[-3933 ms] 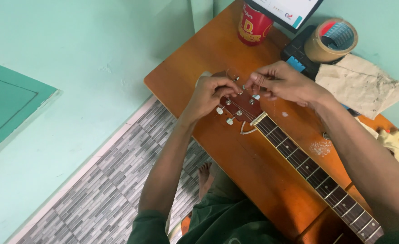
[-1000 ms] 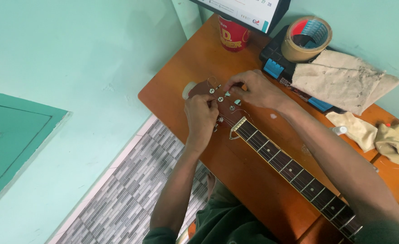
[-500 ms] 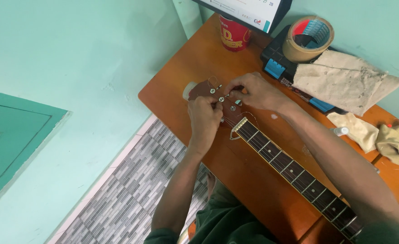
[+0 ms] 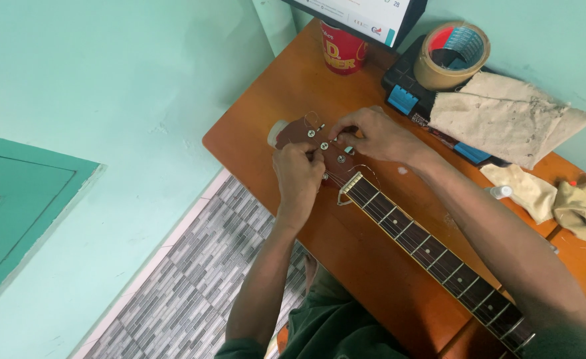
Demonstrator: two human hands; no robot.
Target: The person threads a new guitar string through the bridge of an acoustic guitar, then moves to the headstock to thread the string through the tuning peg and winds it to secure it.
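Note:
A guitar lies across the wooden table (image 4: pixel 293 86), its dark fretted neck (image 4: pixel 432 252) running to the lower right and its brown headstock (image 4: pixel 299 131) pointing up-left. My left hand (image 4: pixel 299 176) rests on the near side of the headstock, fingers pinched at a tuning peg. From the far side my right hand (image 4: pixel 373 136) reaches in, its fingertips pinching a thin string at a peg post. Silver peg posts show between the two hands.
At the table's far end stand a red cup (image 4: pixel 341 50), a roll of brown tape (image 4: pixel 451 53) on a dark box with blue parts (image 4: pixel 406 93), and several cloths (image 4: pixel 505 116). A small white bottle (image 4: pixel 501 192) lies near the neck. Tiled floor (image 4: pixel 187 292) is below left.
Both hands have stayed at the headstock, with only small finger shifts around the pegs. The camera view has moved slightly.

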